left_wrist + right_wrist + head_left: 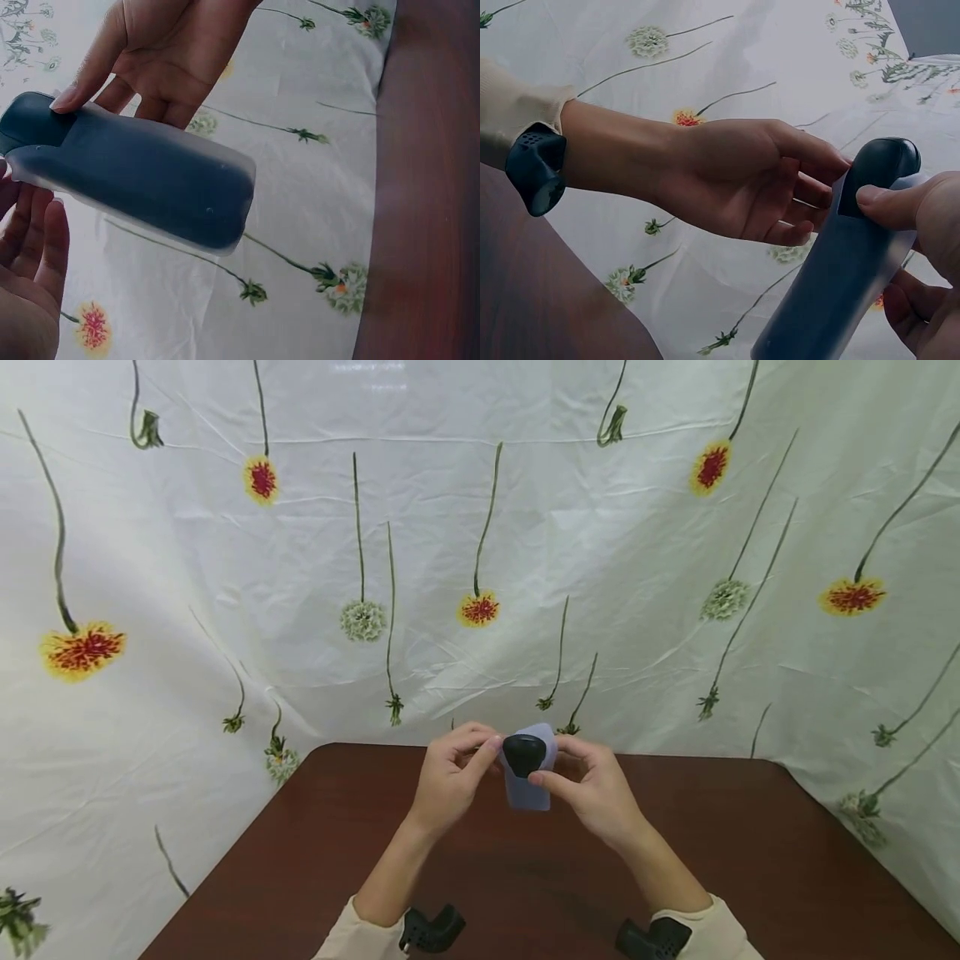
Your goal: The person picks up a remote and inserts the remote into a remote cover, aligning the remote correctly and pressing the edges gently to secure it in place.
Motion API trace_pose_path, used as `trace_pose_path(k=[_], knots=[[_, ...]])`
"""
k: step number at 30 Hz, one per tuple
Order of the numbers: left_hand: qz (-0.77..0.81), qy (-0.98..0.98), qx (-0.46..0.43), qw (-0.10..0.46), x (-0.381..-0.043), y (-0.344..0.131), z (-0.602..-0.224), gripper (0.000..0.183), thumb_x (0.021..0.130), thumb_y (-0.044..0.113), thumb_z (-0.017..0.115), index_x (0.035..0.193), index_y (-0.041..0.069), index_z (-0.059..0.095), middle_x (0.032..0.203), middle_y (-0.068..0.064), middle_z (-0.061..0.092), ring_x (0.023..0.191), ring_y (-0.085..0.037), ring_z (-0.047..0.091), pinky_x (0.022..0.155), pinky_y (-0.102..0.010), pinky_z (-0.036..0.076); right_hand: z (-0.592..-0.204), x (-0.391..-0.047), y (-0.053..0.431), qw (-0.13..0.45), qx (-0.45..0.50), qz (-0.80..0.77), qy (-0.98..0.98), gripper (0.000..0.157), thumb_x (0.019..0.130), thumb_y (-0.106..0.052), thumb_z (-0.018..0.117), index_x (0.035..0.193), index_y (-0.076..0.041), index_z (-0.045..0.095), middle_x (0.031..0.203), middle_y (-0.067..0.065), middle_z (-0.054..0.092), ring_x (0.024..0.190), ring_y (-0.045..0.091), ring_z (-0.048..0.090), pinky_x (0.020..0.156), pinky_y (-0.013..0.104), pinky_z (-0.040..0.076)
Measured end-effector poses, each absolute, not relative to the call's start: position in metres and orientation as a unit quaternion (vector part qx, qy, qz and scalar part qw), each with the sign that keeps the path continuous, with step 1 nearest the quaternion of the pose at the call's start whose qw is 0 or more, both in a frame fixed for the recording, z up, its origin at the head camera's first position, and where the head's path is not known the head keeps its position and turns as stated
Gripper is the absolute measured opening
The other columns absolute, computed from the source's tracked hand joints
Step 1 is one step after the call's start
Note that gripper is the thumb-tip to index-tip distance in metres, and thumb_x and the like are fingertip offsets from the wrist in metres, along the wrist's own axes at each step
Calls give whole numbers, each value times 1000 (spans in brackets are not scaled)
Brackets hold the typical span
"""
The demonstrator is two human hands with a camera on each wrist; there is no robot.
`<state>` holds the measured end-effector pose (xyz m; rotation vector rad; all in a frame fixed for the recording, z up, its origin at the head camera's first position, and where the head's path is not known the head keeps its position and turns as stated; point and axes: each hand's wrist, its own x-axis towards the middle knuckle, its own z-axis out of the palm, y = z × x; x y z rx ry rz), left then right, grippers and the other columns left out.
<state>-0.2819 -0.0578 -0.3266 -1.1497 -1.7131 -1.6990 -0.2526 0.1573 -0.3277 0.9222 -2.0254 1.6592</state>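
Observation:
A dark handheld device with a rounded end, like a remote control, sits inside a frosted, translucent sleeve. Its rounded end shows bare at the sleeve's mouth, while the rest is seen dimly through the material. My right hand grips the sleeved device from the right, thumb laid on the dark face near the mouth and fingers behind. At the opposite edge, my left hand pinches the sleeve near its mouth. Both hands hold it up above the table. In the left wrist view the sleeve reaches past the device's far end.
The dark reddish-brown table spreads beneath my hands. Behind it hangs a white cloth printed with flowers, coming down round the table's back and sides. A black camera band sits on my left wrist, another on my right.

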Motion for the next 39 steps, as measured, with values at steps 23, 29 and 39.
trace_pose_path(k=[23,29,39], knots=[[-667,-582,-446,130,-283,-67,-325,14,104,2,62,97,-8,69,87,-4,62,73,-19,54,67,-29,53,-330,-248,152,204,362,534,-736,33,94,1,74,125,-5,66,117,4,69,112,24,68,87,39,58],[-655,-602,-419,184,-281,-60,-326,11,102,-4,60,96,-5,69,83,-6,61,69,-21,53,64,-27,51,-332,-245,147,185,347,580,-713,27,98,1,68,124,-2,61,120,11,67,107,29,70,86,43,58],[-666,-592,-369,265,-277,-51,-325,12,104,-2,59,92,-5,63,79,-14,50,66,-27,45,59,-26,41,-338,-252,140,225,375,537,-721,34,96,3,70,129,0,61,120,11,69,105,28,72,78,40,61]])
